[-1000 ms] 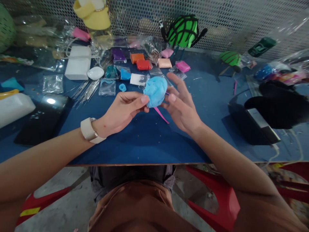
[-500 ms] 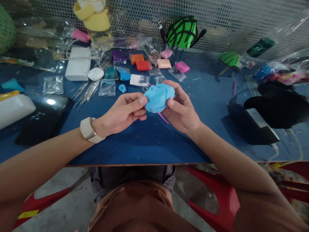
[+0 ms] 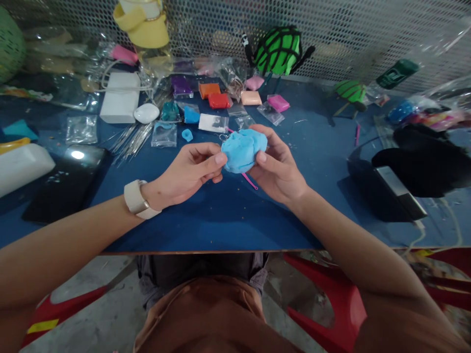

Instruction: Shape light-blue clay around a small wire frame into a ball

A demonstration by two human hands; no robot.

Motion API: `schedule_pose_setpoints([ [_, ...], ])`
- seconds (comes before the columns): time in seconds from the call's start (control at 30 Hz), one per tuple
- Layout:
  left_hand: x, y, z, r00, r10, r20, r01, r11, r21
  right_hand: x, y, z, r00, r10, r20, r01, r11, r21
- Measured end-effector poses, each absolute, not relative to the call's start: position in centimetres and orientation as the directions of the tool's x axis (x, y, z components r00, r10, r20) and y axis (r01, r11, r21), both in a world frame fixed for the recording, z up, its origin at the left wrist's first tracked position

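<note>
A light-blue lump of modelling clay [image 3: 242,151], creased and uneven, is held up over the blue table between both hands. My left hand [image 3: 200,166] pinches its left edge with thumb and bent fingers. On the other side my right hand [image 3: 277,166] grips it, thumb in front and fingers behind, partly hidden by the clay. Below the clay lies a thin pink tool [image 3: 250,181], its upper part covered. A small bit of blue clay [image 3: 187,135] rests on the table beyond my left hand.
Several clay packets, such as a red one [image 3: 219,101] and a white one [image 3: 213,122], lie behind the hands. Thin metal wires [image 3: 133,142] and a dark phone [image 3: 66,181] are at left. Green turtle-like figures [image 3: 278,50] stand at the back. A black device [image 3: 399,193] sits right.
The left thumb and fingers have shifted slightly on the clay's left edge. Both hands still hold it in nearly the same place.
</note>
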State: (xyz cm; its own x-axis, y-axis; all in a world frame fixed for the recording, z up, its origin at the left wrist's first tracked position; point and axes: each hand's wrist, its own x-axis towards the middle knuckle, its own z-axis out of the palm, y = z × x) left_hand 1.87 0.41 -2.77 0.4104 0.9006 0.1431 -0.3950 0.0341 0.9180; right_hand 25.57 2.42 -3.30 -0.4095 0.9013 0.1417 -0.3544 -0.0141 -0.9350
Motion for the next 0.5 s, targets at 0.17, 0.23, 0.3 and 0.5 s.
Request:
schedule_pose_setpoints([
  [0.17, 2.07, 0.29, -2.6, 0.357, 0.926, 0.127, -0.362, 0.012, 0.932, 25.37, 2.14, -2.77, -0.393, 0.916, 0.081, -0.303, -0.046, -0.952],
  [0.23, 2.16, 0.25, -2.53, 0.334, 0.934, 0.125, -0.365, 0.006, 0.931, 25.31, 2.12, -2.68, -0.394, 0.916, 0.07, -0.3, -0.056, -0.952],
  [0.3, 2.19, 0.29, -2.53, 0.333, 0.935, 0.124, -0.376, 0.011, 0.926, 25.28, 2.14, -2.69, -0.397, 0.915, 0.072, -0.309, -0.06, -0.949],
  [0.5, 2.09, 0.31, -2.6, 0.353, 0.929, 0.108, -0.386, 0.039, 0.922, 25.24, 2.1, -2.67, -0.4, 0.913, 0.079, -0.329, -0.063, -0.942],
])
